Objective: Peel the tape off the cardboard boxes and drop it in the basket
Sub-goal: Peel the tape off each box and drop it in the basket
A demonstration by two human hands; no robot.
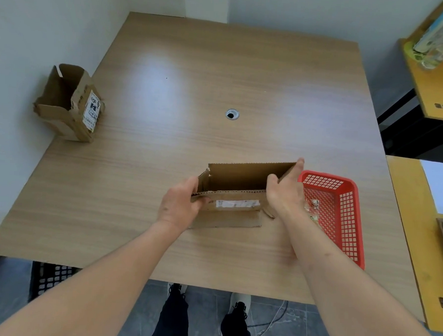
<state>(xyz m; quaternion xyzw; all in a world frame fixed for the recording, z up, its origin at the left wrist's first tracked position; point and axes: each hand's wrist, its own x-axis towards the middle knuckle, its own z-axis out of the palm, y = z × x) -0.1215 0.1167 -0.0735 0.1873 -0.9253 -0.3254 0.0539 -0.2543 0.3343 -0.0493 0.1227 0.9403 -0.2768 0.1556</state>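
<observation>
Two hands [180, 204] on box [237, 179] ends.

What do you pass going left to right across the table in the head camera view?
Opened cardboard box with a label → left hand → held cardboard box → right hand → red basket.

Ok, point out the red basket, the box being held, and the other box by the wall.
red basket [348, 200]: head view, on its far right mesh wall.
held box [237, 180]: head view, on its inner back panel.
other box [64, 113]: head view, on its near side flap.
</observation>
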